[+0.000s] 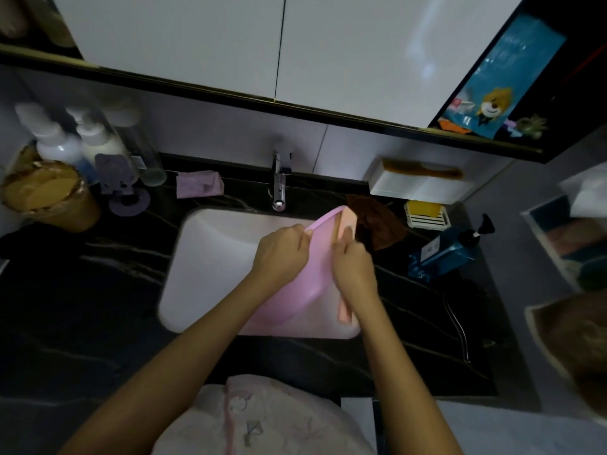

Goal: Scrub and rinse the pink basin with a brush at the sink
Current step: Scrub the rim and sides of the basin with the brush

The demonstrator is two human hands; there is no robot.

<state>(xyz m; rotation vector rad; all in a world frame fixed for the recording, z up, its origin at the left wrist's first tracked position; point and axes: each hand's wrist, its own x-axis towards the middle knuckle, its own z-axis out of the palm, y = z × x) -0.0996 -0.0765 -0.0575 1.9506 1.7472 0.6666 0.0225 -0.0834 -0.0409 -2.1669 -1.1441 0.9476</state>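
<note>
The left hand point(281, 249) pinches the upper rim of a round pink plastic basin point(295, 290) between thumb and curled fingers. The right hand point(354, 266) lies against the basin's open side, its fingers pointing up along the rim. The basin wall hides the palm, so I cannot tell whether this hand grips anything or only presses there.

The basin stands tilted on its edge inside the white rectangular sink point(213, 257). Its outer wall faces left and its opening faces right, and its top edge reaches up towards the chrome tap point(279, 182) at the back of the sink.

The sink is set in a black veined stone counter point(98, 290). Just right of the basin a brown cloth point(381, 226) lies crumpled on the counter. Beyond it are a white ribbed soap dish point(427, 220) and a blue pump bottle point(443, 254) lying on its side. Behind these, against the wall, a white box point(417, 188) carries an orange comb point(423, 171).

Left of the tap lies a folded lilac cloth point(198, 184). Farther left stand a purple elephant-shaped holder point(118, 178), white pump bottles point(56, 142) and a tan round tub point(46, 195).
</note>
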